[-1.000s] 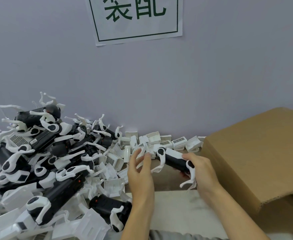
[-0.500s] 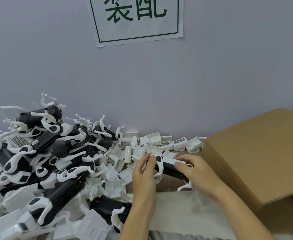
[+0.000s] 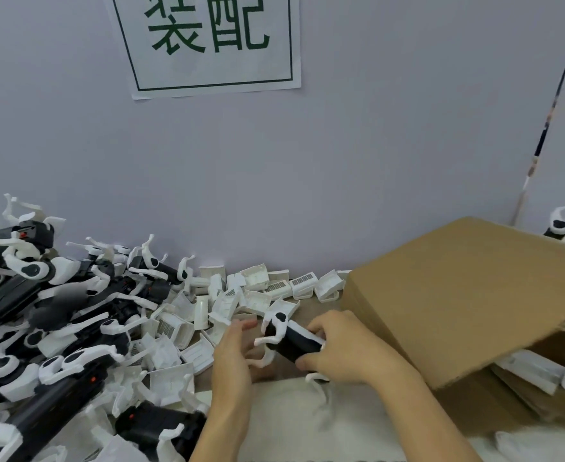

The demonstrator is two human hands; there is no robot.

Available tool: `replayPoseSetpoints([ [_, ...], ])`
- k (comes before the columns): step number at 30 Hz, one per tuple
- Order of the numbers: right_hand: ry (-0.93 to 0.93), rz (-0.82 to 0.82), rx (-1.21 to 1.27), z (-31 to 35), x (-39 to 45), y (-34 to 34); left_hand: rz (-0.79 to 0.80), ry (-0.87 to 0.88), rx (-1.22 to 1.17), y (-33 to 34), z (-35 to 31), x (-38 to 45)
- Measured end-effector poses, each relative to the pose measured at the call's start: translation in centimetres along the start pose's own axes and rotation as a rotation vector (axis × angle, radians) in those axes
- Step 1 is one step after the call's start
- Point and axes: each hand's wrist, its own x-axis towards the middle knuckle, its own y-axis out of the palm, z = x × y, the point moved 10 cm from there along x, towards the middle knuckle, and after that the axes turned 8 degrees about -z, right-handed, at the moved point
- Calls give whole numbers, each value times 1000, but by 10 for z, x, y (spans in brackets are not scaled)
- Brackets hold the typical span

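Note:
My right hand [image 3: 343, 350] grips a black cylindrical device [image 3: 293, 340] with white curved clips, held slantwise just above the table. Its clip end points up and left. My left hand [image 3: 234, 358] is just left of the device with its fingers straight and apart from it, holding nothing. A small white plastic clip [image 3: 283, 306] lies right behind the device's upper end.
A heap of black-and-white devices [image 3: 57, 311] fills the left side. Several loose white plastic housings [image 3: 257, 288] lie along the wall. A brown cardboard box [image 3: 468, 305] stands at the right, with a white cloth [image 3: 308, 411] on the table near me. A paper sign [image 3: 207, 41] hangs on the wall.
My left hand has let go of the device's left end and drawn back a little. The right hand still holds the device, now lower and tilted.

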Motion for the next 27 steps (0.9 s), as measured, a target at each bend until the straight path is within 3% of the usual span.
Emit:
replayPoseSetpoints([
  [3, 63, -7, 198, -10, -3, -14, -29, -54, -146, -2, 3, 1],
  [6, 172, -118, 590, -16, -2, -36, -28, -52, -78, -1, 5, 1],
  [10, 314, -457, 1048, -40, 0, -102, 16, -68, 53, 10, 12, 0],
  [14, 238, -656, 1421, -58, 10, -187, 29, -53, 76, 12, 11, 2],
  [16, 198, -836, 1659, -82, 8, -227, 21, -48, 68, 10, 11, 2],
  [18, 271, -1058, 1772, -119, -4, -250, 5, -44, 73, 9, 11, 2],
  [19, 309, -1081, 1820, -131, -4, -251, -1, -47, 76, 8, 11, 2],
  [22, 355, -897, 1744, -121, 11, -231, -13, -56, 91, 6, 10, 0],
  [27, 276, -542, 1288, -38, 37, -148, 56, -17, 207, 8, 8, -8],
])
